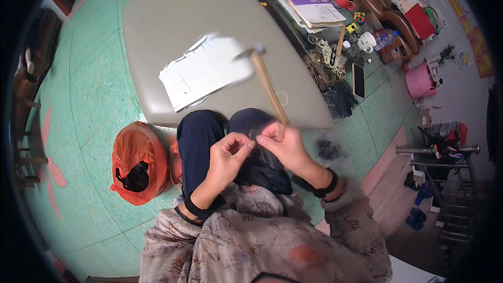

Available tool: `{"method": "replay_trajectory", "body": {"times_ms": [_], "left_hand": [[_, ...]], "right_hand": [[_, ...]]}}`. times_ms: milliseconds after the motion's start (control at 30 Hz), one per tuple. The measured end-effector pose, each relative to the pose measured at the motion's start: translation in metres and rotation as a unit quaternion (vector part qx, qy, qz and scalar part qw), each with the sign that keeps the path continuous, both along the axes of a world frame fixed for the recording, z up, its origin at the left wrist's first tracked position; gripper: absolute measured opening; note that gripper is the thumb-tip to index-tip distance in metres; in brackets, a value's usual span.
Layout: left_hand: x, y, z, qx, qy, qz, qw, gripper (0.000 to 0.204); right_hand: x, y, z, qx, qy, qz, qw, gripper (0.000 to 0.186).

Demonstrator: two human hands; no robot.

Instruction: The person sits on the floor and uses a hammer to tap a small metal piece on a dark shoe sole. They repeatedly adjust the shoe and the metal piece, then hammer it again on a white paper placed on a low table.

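Observation:
Over my lap, my left hand (229, 155) and my right hand (285, 148) are close together, thumbs and fingertips pinched. Whatever lies between the fingertips is too small and blurred to name. A hammer (268, 85) with a wooden handle and metal head is over the grey padded seat (157, 31), its handle end meeting my right hand's outline. I cannot tell whether they touch. Left of the hammer lies a stack of white paper (207, 73), its edges uneven. A thin pale ring (282, 97) rests beside the handle.
An orange plastic bag (137, 152) holding something dark stands left of my legs. On the glass table (309, 42) are papers (317, 10), a red mug (343, 0), a white mug (366, 42), a puzzle cube (359, 18), pale cord (327, 52) and a phone (358, 80).

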State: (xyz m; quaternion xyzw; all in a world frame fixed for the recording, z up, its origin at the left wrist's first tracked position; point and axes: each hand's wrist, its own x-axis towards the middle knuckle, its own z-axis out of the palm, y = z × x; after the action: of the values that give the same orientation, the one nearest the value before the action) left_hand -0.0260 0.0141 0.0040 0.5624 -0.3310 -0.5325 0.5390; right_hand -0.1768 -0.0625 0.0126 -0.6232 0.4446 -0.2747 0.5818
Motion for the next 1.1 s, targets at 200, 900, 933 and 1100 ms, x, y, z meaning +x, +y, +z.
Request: {"method": "replay_trajectory", "body": {"times_ms": [200,900,933,1100], "left_hand": [[-0.002,0.000,-0.004,-0.009,0.027,0.017,0.999,0.010],[0.005,-0.009,-0.003,0.048,0.146,0.009,0.988,0.015],[0.009,-0.008,-0.004,0.073,0.129,-0.007,0.989,0.015],[0.017,-0.010,-0.007,0.026,0.127,-0.077,0.989,0.010]], "right_hand": [[-0.002,-0.003,-0.009,-0.034,0.006,0.012,0.999,0.018],[0.016,-0.022,-0.002,0.078,-0.028,0.068,0.994,0.020],[0.011,-0.025,0.003,0.126,-0.044,0.104,0.986,0.017],[0.024,-0.012,0.028,-0.239,0.046,0.087,0.966,0.014]]}}
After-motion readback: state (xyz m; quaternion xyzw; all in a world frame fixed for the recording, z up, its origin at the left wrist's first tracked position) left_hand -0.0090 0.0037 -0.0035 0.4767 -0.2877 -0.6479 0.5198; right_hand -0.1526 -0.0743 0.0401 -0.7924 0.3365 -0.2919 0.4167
